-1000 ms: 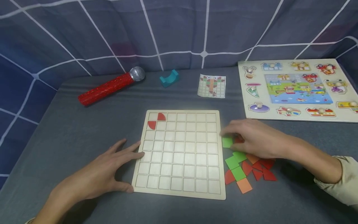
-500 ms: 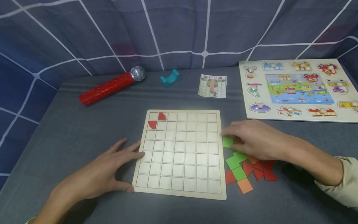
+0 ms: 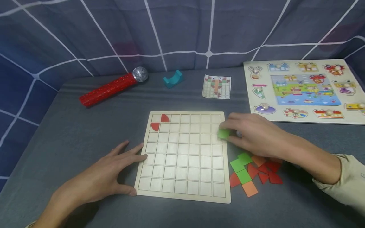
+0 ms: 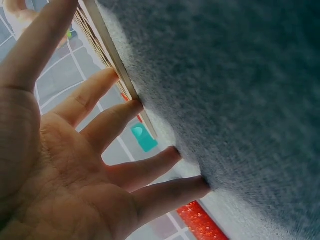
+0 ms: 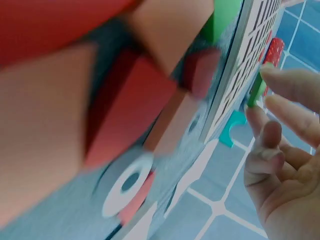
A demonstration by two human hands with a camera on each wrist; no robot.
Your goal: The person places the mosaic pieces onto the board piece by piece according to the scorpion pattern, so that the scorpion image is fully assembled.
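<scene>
My right hand (image 3: 253,133) pinches a green square tile (image 3: 223,134) between thumb and fingers, over the right edge of a wooden grid board (image 3: 182,161). The right wrist view shows the same green tile (image 5: 257,90) edge-on at the fingertips. My left hand (image 3: 105,174) lies spread at the board's left side, thumb near its lower corner and fingertips at its edge. In the left wrist view its fingers (image 4: 107,125) are straight and hold nothing. Two red quarter-circle tiles, an upper one (image 3: 164,118) and a lower one (image 3: 155,126), sit in the grid's upper-left cells.
Loose green, orange and red tiles (image 3: 243,176) lie right of the board. White ring-shaped pieces (image 5: 129,180) show among them in the right wrist view. Behind are a pattern card (image 3: 216,87), a teal curved block (image 3: 173,79), a red microphone (image 3: 109,91) and a vehicle knob puzzle (image 3: 302,112).
My right hand has picked up the green square from beside the board and moved it up and left over the board's right edge. The left hand stays in place.
</scene>
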